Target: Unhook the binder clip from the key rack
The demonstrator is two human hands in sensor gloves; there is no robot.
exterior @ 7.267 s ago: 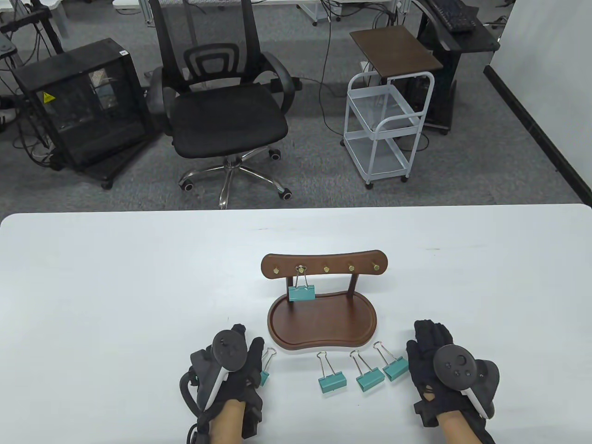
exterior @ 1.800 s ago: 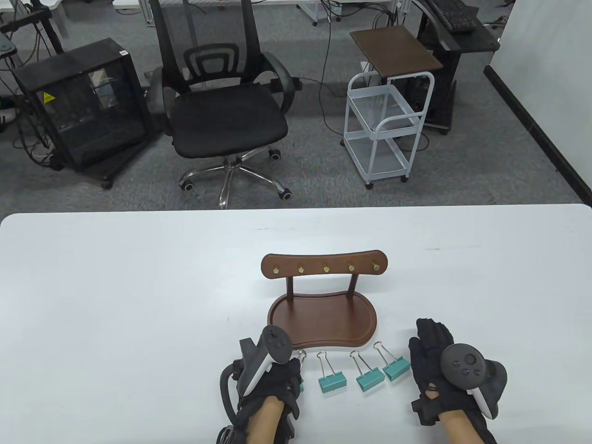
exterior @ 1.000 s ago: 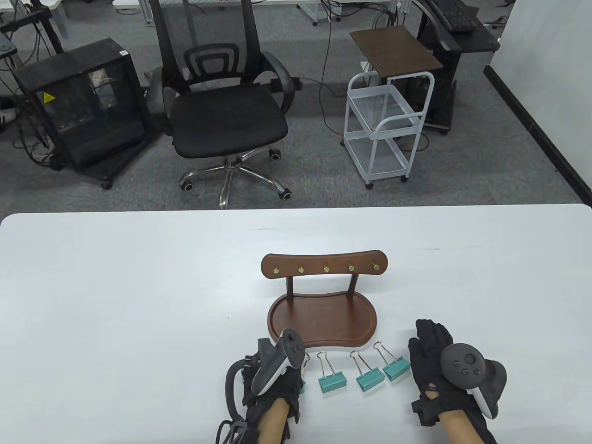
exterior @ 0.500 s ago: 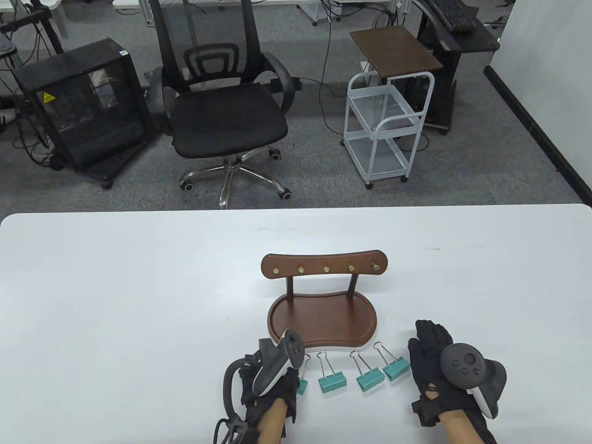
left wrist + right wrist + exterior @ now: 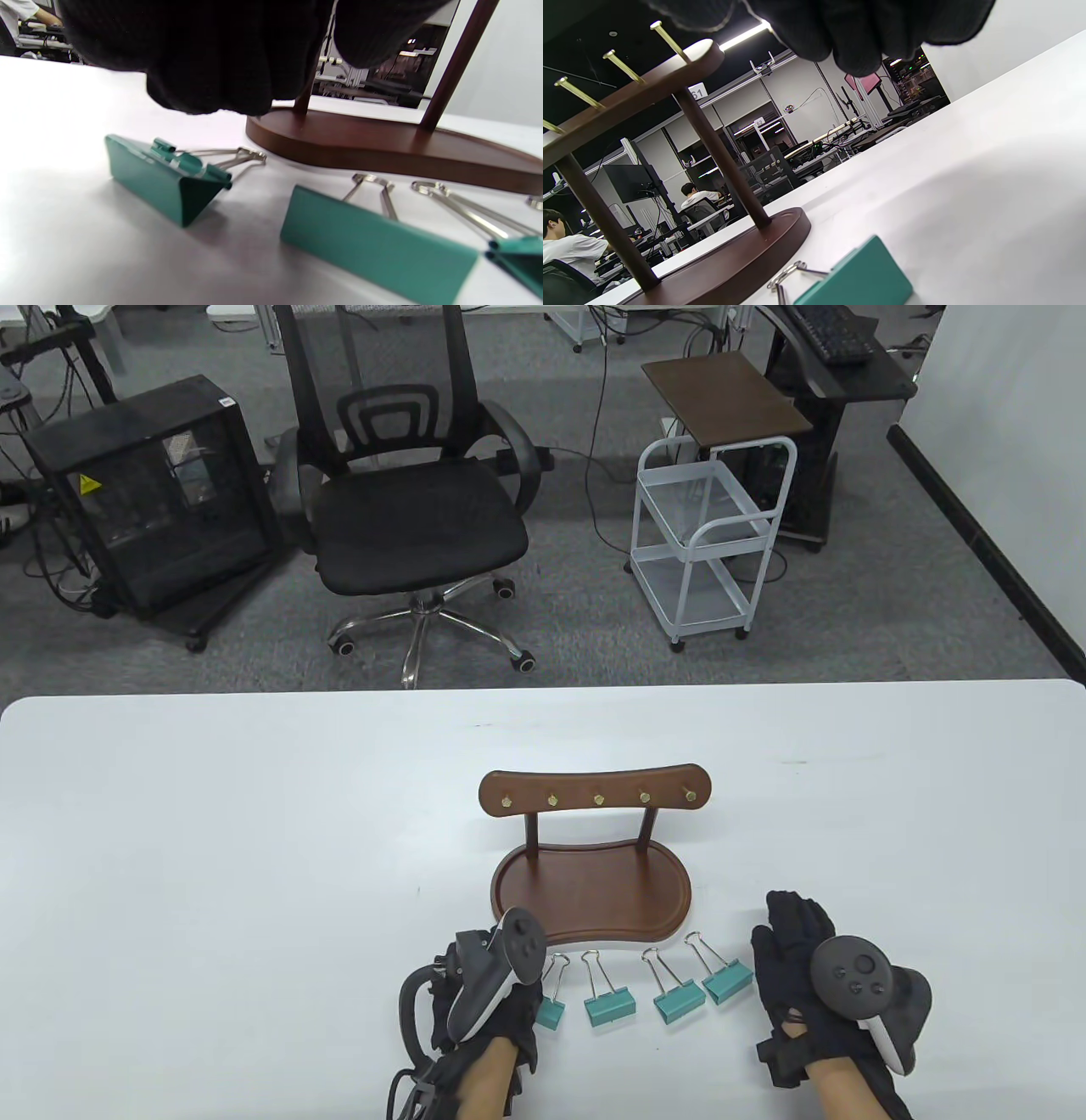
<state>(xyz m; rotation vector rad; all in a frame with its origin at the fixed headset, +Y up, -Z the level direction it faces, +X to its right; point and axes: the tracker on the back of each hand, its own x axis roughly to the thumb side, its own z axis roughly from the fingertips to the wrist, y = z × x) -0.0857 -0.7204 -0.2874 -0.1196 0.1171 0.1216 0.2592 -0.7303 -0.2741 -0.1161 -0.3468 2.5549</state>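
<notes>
Near the front edge of the white table (image 5: 212,831), left of centre, the left hand (image 5: 488,1001) hovers low with its tracker on top. In the left wrist view its gloved fingers (image 5: 208,63) hang curled above the surface, apart from everything and holding nothing.

Just beside that hand lies the leftmost binder clip (image 5: 550,997), flat on the table with its wire handles pointing toward the key rack (image 5: 591,857); the left wrist view shows it free of the glove. To its right three more teal clips (image 5: 670,988) lie in a row along the rack's front rim, near one another but not touching. All five brass pegs (image 5: 597,798) on the rack's top bar are bare, so I judge the unhooking done.

As for handling, a clip like this should be light and stiff (painted spring steel, smooth on its flat faces, so a little slippery). The wire handles swing loosely, which makes them a poor hold for placing but the part that rides on a peg. The firmest hold is probably across the teal body, thumb on one face and finger on the other.

At the right end of the row the right hand (image 5: 814,984) rests palm down on the table, fingers laid forward and empty, just beside the last clip.
</notes>
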